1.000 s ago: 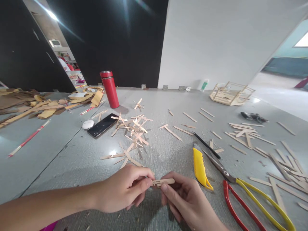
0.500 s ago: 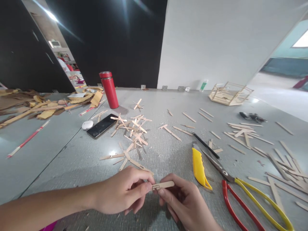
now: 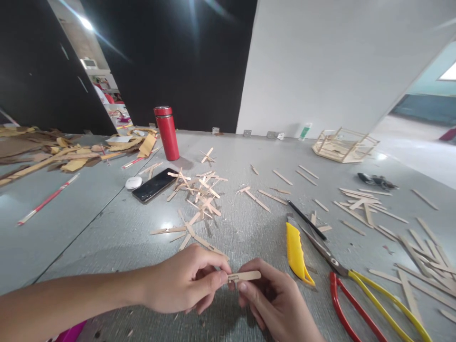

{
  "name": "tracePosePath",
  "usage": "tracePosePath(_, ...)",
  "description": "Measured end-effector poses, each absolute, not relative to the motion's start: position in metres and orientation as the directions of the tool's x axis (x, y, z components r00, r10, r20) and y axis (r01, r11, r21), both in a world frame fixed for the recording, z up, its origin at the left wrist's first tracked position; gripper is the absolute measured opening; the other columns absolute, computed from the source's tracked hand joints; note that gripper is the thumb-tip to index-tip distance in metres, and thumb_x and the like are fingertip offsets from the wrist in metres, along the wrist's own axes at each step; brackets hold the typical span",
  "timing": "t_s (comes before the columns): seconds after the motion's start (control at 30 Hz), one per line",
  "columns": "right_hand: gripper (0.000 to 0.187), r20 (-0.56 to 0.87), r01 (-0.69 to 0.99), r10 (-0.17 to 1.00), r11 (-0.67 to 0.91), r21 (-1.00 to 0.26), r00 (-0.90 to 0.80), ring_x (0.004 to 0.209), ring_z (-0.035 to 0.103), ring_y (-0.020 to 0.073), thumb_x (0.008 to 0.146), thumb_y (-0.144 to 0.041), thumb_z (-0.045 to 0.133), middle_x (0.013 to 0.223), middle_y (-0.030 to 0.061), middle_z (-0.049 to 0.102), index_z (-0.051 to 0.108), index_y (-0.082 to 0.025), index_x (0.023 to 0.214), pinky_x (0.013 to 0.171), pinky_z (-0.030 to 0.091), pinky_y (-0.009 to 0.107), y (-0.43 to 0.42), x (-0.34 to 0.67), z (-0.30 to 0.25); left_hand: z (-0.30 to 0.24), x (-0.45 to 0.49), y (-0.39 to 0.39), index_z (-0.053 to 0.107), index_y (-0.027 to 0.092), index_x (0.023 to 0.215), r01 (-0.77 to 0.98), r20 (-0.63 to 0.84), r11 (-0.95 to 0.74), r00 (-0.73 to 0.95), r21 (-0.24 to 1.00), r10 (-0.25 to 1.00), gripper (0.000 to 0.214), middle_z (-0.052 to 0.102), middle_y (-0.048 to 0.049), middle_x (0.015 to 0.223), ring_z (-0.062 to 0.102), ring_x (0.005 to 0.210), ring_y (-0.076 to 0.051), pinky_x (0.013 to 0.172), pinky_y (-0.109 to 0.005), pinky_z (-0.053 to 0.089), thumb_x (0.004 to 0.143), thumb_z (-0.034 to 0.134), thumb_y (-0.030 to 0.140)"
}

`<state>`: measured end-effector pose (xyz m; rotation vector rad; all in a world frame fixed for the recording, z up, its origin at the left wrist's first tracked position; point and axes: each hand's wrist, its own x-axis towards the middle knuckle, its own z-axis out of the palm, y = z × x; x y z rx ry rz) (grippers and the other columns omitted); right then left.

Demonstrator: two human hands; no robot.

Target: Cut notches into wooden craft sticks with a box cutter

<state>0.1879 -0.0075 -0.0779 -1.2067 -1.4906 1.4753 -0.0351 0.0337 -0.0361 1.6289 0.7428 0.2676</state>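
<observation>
My left hand (image 3: 188, 280) pinches the left end of a wooden popsicle stick (image 3: 249, 275) between thumb and fingers. Small dark rectangular marks or cuts show on the stick near that thumb. Around its right part curl the fingers of my right hand (image 3: 272, 294), with the thumb against the lower edge. Just beyond my left hand lies a group of joined or overlapping sticks (image 3: 192, 230). A yellow utility knife (image 3: 295, 247) rests to the right of my right hand, and snips with red and yellow handles (image 3: 342, 268) lie beyond it.
A red flask (image 3: 166, 135), a phone (image 3: 155, 185) and a white round case (image 3: 134, 183) stand or lie at left. A black pen (image 3: 306, 218), keys (image 3: 377, 180) and several loose sticks (image 3: 427, 256) are at right. A stick-built frame (image 3: 345, 145) sits by the wall.
The whole view has shifted slightly, with the tabletop things appearing a little further right. Both hands stay at the same stick, with only a small shift in its angle.
</observation>
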Motion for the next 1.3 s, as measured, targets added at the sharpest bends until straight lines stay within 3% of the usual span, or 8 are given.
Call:
tracePosePath(0.3,0.050,-0.118,-0.008,0.970,-0.122,-0.992,-0.212,0.046,0.035,0.0051,0.096,-0.062,0.065,0.069,-0.0057,0.060,0.050,-0.023,0.123,0.045,0.024,0.019,-0.014,0.189,-0.073,-0.039,-0.036,0.037,0.069,0.014,0.099,0.264,-0.146,-0.078,0.728,0.962,0.670,0.036,0.053,0.0042,0.056,0.043,0.045,-0.006,0.046,-0.017,0.035,0.109,0.042,0.035)
tracePosePath(0.47,0.057,-0.009,0.115,0.980,0.014,-0.993,-0.198,0.046,0.036,0.0071,0.102,-0.066,0.047,0.055,-0.0033,0.050,0.052,-0.020,0.070,0.047,0.024,0.024,-0.013,0.193,-0.078,-0.042,-0.035,0.039,0.070,0.013,0.112,0.267,-0.118,-0.107,0.702,0.958,0.702,0.036,0.051,0.0057,0.056,0.044,0.046,-0.007,0.047,-0.018,0.035,0.109,0.042,0.035)
tracePosePath(0.63,0.045,0.013,0.062,0.983,0.025,-0.998,-0.182,0.052,0.035,0.0087,0.097,-0.065,0.059,0.070,-0.0025,0.061,0.056,-0.022,0.112,0.048,0.025,0.024,-0.015,0.190,-0.080,-0.040,-0.033,0.036,0.068,0.016,0.095,0.303,-0.100,-0.188,0.730,0.934,0.676,0.031,0.050,0.0061,0.056,0.045,0.048,-0.008,0.049,-0.020,0.036,0.106,0.044,0.030)
tracePosePath(0.8,0.045,-0.039,0.258,0.954,0.042,-0.965,-0.298,0.055,0.043,0.0107,0.102,-0.062,0.049,0.066,-0.0015,0.057,0.059,-0.020,0.090,0.052,0.033,0.026,-0.013,0.189,-0.081,-0.041,-0.032,0.034,0.058,0.019,0.070,0.360,-0.011,-0.355,0.715,0.863,0.699,0.031,0.046,0.0065,0.055,0.041,0.051,-0.009,0.052,-0.024,0.031,0.100,0.053,0.025)
tracePosePath(0.97,0.038,-0.014,0.375,0.978,0.067,-0.924,-0.209,0.056,0.048,0.0135,0.100,-0.055,0.053,0.063,-0.0027,0.053,0.061,-0.020,0.085,0.053,0.037,0.026,0.003,0.199,-0.060,-0.050,-0.036,0.041,0.054,0.021,0.079,0.489,0.158,-0.407,0.473,0.772,0.867,0.038,0.047,0.0043,0.066,0.043,0.061,-0.012,0.059,-0.028,0.031,0.110,0.037,0.037)
tracePosePath(1.13,0.034,0.234,0.786,0.971,0.184,-0.591,-0.051,0.047,0.035,0.0145,0.099,-0.052,0.054,0.051,-0.0096,0.045,0.065,-0.025,0.116,0.051,0.032,0.028,0.035,0.235,-0.030,-0.058,-0.039,0.045,0.034,0.023,0.067,0.586,0.278,-0.444,0.354,0.678,0.893,0.044,0.038,0.0049,0.063,0.036,0.058,-0.013,0.059,-0.030,0.028,0.109,0.037,0.036)
tracePosePath(1.23,0.050,0.251,0.911,0.962,0.197,-0.361,-0.108,0.046,0.044,0.0154,0.105,-0.052,0.040,0.049,-0.0038,0.051,0.061,-0.025,0.068,0.054,0.036,0.030,0.054,0.261,-0.026,-0.061,-0.040,0.046,0.043,0.022,0.073,0.621,0.321,-0.471,0.345,0.626,0.882,0.034,0.045,0.0035,0.071,0.042,0.060,-0.013,0.060,-0.030,0.033,0.106,0.039,0.027)
tracePosePath(1.3,0.050,0.247,0.917,0.957,0.228,-0.326,-0.150,0.052,0.057,0.0176,0.106,-0.041,0.034,0.056,0.0003,0.063,0.061,-0.025,0.066,0.058,0.041,0.032,0.064,0.274,-0.029,-0.065,-0.042,0.048,0.053,0.021,0.089,0.641,0.335,-0.482,0.346,0.597,0.876,0.021,0.055,0.0006,0.084,0.049,0.064,-0.013,0.063,-0.030,0.040,0.104,0.038,0.018)
